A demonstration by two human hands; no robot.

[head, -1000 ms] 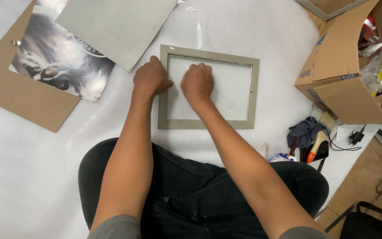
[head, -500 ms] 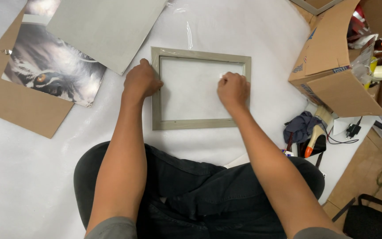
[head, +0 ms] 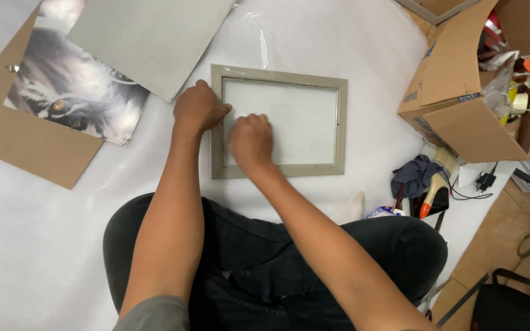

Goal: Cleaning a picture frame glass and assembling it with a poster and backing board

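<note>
— Fingers curled on both hands?
— Yes. On the right hand [head: 251,141] they fold into a loose fist, knuckles up, holding nothing that shows, pressed on the near left part of the picture frame [head: 278,121].
— And the left hand [head: 197,109]?
— Also curled, resting on the frame's left rail, just beyond the right one.
— How does the frame lie?
— Flat on the white sheet [head: 44,245], directly ahead of the knees, long axis running left to right. Further off, a grey board [head: 148,37] overlaps a printed picture [head: 75,98].
</note>
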